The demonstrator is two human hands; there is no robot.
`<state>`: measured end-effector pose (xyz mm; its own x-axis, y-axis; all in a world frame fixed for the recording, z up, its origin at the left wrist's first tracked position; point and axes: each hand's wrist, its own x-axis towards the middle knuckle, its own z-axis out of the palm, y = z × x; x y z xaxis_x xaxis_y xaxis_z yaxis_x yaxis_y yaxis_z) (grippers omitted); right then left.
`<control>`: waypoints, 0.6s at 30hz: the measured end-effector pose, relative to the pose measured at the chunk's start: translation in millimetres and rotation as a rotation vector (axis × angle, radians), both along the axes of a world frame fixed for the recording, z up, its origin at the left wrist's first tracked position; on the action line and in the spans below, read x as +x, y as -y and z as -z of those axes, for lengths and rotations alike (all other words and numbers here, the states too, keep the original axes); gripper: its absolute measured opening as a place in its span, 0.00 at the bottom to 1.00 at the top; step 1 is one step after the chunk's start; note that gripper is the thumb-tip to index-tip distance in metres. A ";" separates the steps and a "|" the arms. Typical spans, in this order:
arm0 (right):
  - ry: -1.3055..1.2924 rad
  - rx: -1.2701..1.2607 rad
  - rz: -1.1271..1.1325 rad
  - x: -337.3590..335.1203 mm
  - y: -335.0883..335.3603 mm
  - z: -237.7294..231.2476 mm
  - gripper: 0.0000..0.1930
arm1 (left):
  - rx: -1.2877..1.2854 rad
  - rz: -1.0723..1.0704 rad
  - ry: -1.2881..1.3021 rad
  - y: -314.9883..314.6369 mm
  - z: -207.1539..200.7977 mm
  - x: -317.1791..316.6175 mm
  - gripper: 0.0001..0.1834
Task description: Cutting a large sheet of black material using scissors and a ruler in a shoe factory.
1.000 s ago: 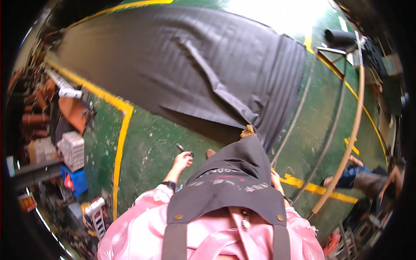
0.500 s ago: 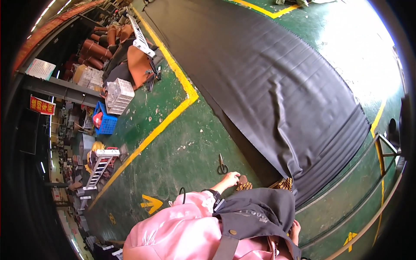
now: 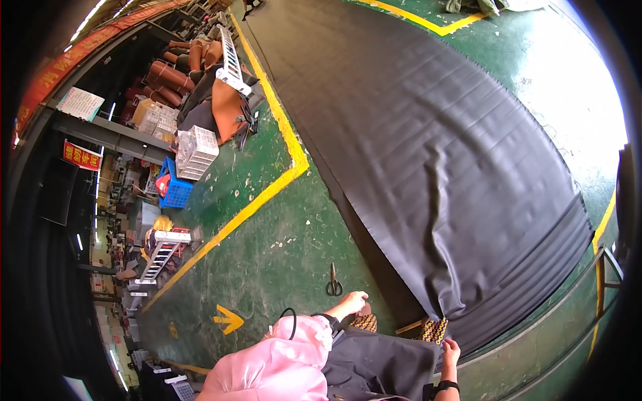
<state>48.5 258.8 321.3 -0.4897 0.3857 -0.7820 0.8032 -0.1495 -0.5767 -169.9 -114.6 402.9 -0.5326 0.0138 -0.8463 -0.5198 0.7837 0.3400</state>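
Note:
A wide black sheet (image 3: 401,120) of smooth, leather-like material lies over the floor, with a raised crease near its close end. My left hand (image 3: 352,303) reaches forward beside its left edge, fingers loosely apart with nothing visible in them. A pair of scissors (image 3: 334,286) with dark handles rests on the green floor just beyond this hand. To the right, my right hand (image 3: 451,351) hangs beside my dark apron (image 3: 381,361), close to the sheet's near end. Its fingers are slightly bent and I see nothing held. Patterned shoes (image 3: 433,330) show between the hands.
Metal rails (image 3: 555,354) run along the lower right. Past a yellow floor line (image 3: 267,194) on the left stand a blue crate (image 3: 175,192), a white crate (image 3: 198,154) and white ladder-like frames (image 3: 231,63). Brown rolls (image 3: 170,77) are piled behind them.
My view has shifted, and I lean lower. My right hand has come out from beside the apron into fuller view. My left hand is lower in the picture; the scissors and sheet lie as before.

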 end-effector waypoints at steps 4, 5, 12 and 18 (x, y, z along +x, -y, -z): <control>0.024 0.117 -0.252 -21.1 -25.0 12.7 0.10 | 0.078 -0.011 0.068 -44.7 27.8 -4.3 0.17; 0.034 0.166 -0.395 -39.1 -16.0 18.2 0.11 | 0.101 -0.008 -0.011 -26.7 54.0 4.0 0.16; 0.173 0.241 -0.620 -76.3 7.7 81.4 0.13 | 0.063 -0.163 0.091 -19.0 219.8 16.5 0.15; 0.054 0.398 -1.137 -99.5 76.3 170.8 0.45 | 0.018 -0.672 0.028 -1.2 332.6 -9.8 0.33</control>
